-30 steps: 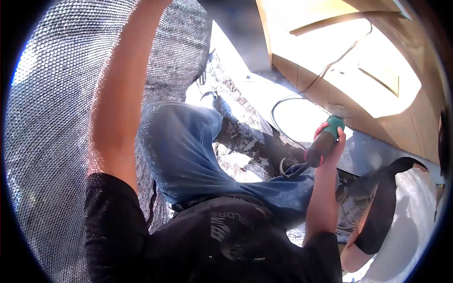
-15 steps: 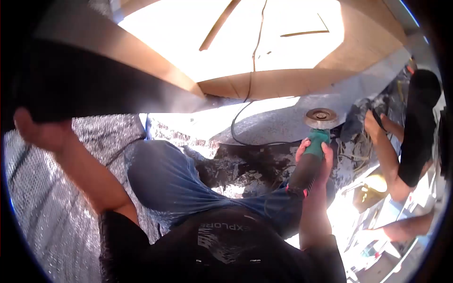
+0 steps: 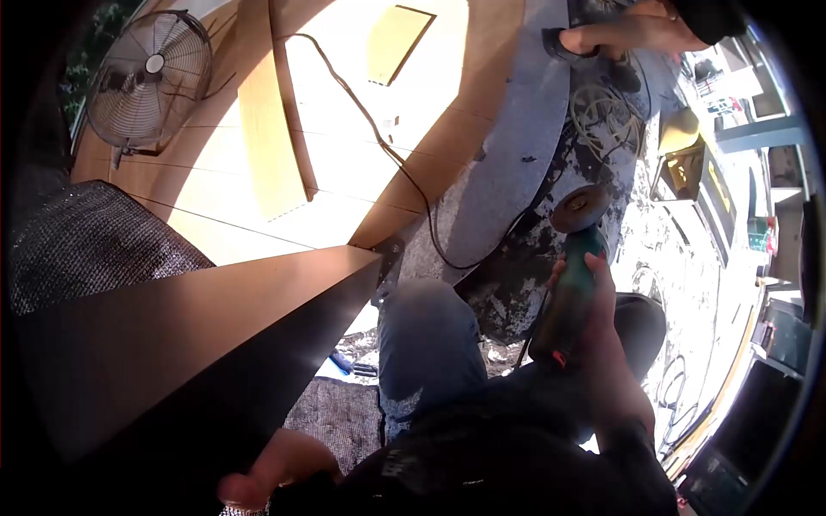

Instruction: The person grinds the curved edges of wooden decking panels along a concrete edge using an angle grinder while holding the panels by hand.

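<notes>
My right hand is wrapped round the green and dark body of an angle grinder. Its round disc points away from me, above the stained ground. On the other side, my left hand is at the lower edge of a long plank with a light wood face and a dark shaded side. That hand closes on the plank, though the plank hides some of its fingers. The plank's narrow far end lies just beyond my knee.
A round metal fan stands at the far left on wood-look flooring. A loose board and a black cable lie there. Another person's foot is at top right, near coiled cord and a yellow object.
My view has turned to the right and the fan has come into sight. The plank now slopes down to the lower left, with my left hand lower. The grinder stays in my right hand.
</notes>
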`<control>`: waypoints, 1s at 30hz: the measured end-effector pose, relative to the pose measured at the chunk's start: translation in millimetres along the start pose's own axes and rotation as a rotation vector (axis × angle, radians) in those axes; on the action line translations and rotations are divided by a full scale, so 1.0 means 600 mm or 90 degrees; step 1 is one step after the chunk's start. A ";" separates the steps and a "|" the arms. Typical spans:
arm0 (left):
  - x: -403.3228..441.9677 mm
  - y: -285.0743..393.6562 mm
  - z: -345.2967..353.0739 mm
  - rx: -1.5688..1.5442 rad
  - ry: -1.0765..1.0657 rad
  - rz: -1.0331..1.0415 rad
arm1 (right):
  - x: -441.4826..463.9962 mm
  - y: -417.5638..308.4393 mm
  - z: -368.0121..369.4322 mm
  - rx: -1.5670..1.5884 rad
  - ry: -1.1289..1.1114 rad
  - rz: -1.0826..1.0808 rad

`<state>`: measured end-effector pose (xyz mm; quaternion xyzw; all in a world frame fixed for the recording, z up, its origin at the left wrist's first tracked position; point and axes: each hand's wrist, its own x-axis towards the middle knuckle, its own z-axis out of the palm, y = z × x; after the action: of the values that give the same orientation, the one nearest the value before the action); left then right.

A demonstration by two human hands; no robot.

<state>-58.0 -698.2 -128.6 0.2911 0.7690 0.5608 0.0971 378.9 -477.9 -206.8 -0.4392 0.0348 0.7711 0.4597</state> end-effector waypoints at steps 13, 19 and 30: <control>0.065 -0.045 -0.015 0.148 -0.222 -0.057 | -0.139 -0.044 0.027 -0.026 0.060 -0.184; 0.081 -0.055 -0.014 0.176 -0.259 -0.055 | -0.172 -0.096 0.043 -0.079 0.031 -0.289; 0.070 -0.075 -0.029 0.234 -0.256 -0.078 | -0.067 -0.028 -0.041 -0.058 0.074 -0.185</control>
<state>-115.7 -698.1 -156.3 0.3622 0.8392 0.3363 0.2269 415.2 -506.8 -187.4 -0.5040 -0.0369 0.6706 0.5431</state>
